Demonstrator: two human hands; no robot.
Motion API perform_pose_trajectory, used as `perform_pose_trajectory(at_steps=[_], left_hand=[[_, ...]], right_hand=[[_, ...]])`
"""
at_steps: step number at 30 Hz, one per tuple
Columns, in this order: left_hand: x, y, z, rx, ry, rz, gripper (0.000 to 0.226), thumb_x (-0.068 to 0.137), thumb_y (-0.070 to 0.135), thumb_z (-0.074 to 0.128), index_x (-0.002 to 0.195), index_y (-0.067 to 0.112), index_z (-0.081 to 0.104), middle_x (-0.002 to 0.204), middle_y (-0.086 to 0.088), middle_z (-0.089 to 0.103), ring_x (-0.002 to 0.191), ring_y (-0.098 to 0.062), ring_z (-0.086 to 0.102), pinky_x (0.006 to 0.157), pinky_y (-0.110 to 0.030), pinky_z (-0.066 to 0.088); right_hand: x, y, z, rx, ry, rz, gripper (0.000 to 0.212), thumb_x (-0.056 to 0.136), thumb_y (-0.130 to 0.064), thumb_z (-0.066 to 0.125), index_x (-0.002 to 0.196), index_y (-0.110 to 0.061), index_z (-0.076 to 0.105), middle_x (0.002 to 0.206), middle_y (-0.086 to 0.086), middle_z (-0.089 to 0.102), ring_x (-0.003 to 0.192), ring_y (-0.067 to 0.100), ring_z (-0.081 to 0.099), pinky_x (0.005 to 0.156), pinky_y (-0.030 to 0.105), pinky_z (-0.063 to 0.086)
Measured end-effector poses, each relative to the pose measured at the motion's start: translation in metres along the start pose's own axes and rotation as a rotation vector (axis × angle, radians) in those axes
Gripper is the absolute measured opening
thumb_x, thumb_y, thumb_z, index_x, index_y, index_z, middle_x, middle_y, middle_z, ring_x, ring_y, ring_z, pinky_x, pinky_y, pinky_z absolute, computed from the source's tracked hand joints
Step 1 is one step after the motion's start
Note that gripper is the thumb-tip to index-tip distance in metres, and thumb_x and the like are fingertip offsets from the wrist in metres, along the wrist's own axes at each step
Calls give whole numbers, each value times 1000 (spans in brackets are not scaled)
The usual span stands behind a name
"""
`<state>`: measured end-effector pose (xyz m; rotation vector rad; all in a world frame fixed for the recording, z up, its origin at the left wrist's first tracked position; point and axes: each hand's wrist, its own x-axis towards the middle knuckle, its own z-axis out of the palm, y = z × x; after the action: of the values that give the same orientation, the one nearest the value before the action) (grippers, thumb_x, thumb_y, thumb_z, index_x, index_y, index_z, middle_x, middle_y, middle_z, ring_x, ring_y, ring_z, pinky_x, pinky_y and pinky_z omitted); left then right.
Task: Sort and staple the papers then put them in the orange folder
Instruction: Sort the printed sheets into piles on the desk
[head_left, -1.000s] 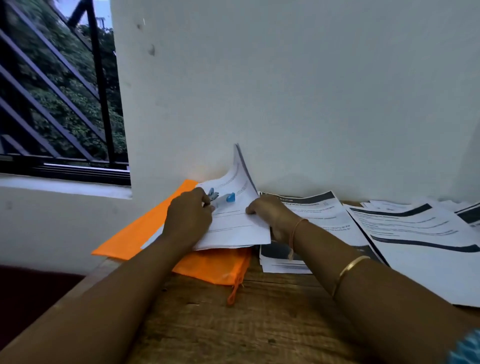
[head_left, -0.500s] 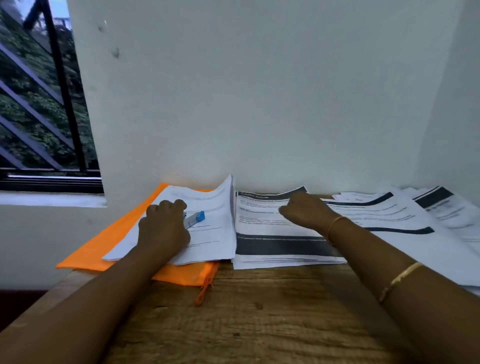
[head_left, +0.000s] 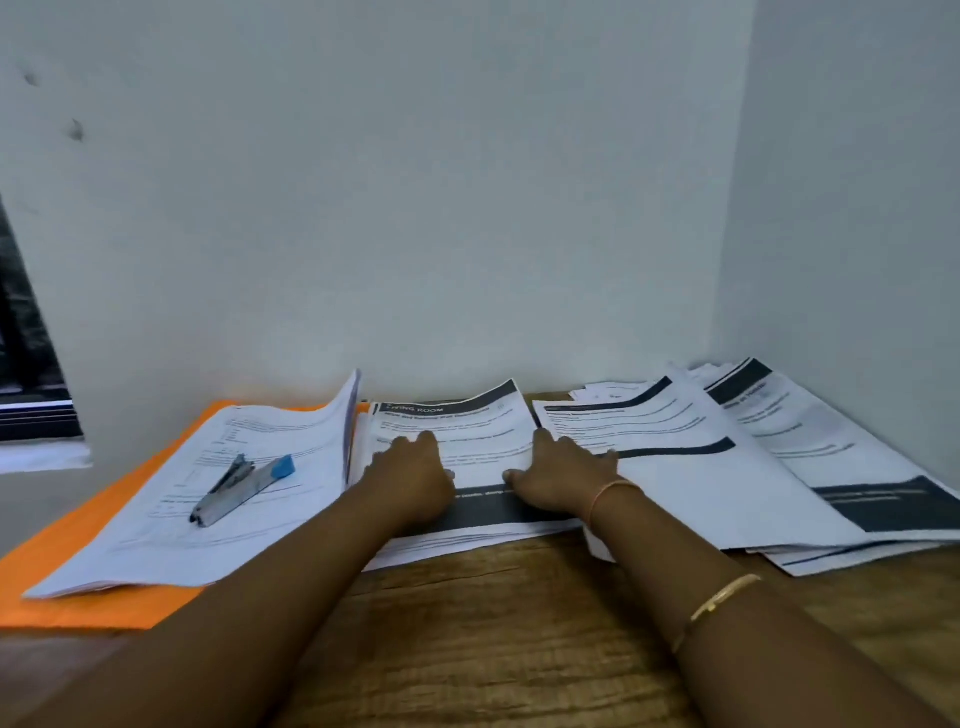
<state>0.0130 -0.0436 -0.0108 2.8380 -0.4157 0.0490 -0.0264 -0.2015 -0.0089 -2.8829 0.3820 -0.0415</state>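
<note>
An orange folder (head_left: 78, 551) lies flat at the left of the wooden table (head_left: 519, 623). A white paper stack (head_left: 182, 530) rests on it, its right edge curling up. On that stack lies a metal stapler with a blue tip (head_left: 241, 487), held by nobody. A middle paper pile (head_left: 467, 421) with a dark header sits beside it. My left hand (head_left: 410, 475) and my right hand (head_left: 558, 475) both press flat on this pile, fingers spread, gripping nothing.
Two more overlapping piles of printed sheets (head_left: 701, 467) (head_left: 831, 452) fan out to the right, reaching the corner of the white walls (head_left: 727, 260). A window edge (head_left: 31, 405) shows at far left. Bare wood lies in front of the piles.
My left hand has let go of the stapler, left it on the folder's stack and moved right onto the middle pile. My right hand stays on that pile. The view has swung right.
</note>
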Motion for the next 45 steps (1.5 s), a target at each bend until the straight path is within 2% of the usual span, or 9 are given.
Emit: perform_pose_trajectory(at_steps=[5,13,21,30,33,36,38,41,45], left_hand=[[21,-10,19,158,-45,-197,81,88,70,22,149,25,-3,157,-14,2,141,-48,3,114,-57,9],[15,-18,27,91,37,-203,81,88,69,24,149,18,4,154,-20,13,141,-41,12,115,-51,13],[9,-20,23,44,14,-227,89,85,73,26,150,19,1,154,-23,5,142,-39,11,114,-47,21],[9,-21,26,36,-1,-227,84,87,71,23,150,20,3,155,-23,0,143,-40,3,115,-48,13],[9,-21,26,19,23,-224,85,86,71,25,150,19,2,155,-23,-2,143,-40,2,116,-48,13],[11,-23,26,-129,111,-175,86,87,67,36,150,17,5,155,-20,4,142,-37,13,115,-47,20],[11,-21,23,-337,245,-91,79,88,53,50,147,13,16,152,-16,19,138,-32,26,111,-43,27],[10,-16,13,-623,489,-6,48,90,24,59,130,5,40,129,-8,46,116,-23,46,89,-29,35],[9,-13,0,-1003,418,-111,27,95,24,53,117,11,48,114,0,55,101,-17,53,80,-27,39]], right_hand=[[-4,-2,3,33,101,-35,52,93,-47,43,137,-19,37,140,8,44,129,31,38,104,51,27],[-11,-9,2,126,228,-129,33,94,-32,44,122,-16,47,124,7,55,116,29,50,99,47,32],[-8,-12,12,104,98,-86,50,90,-36,50,134,-15,38,141,12,40,127,32,41,104,47,31],[-7,-4,-3,742,111,-50,42,89,-10,49,130,-9,40,124,7,56,112,25,53,83,26,39],[-3,-1,-9,796,80,21,12,90,-4,46,101,-7,50,99,6,54,94,20,52,74,22,36],[9,7,-13,835,91,83,21,87,-1,48,68,-7,48,77,6,52,79,21,50,66,24,37],[16,15,-14,969,150,124,14,85,1,49,73,1,56,80,12,57,83,26,52,70,28,38],[16,28,-21,1238,250,163,17,85,3,50,96,9,61,90,17,61,82,25,54,70,31,42],[15,38,-25,1485,179,121,19,90,4,49,82,-6,64,87,14,65,80,25,58,75,37,50]])
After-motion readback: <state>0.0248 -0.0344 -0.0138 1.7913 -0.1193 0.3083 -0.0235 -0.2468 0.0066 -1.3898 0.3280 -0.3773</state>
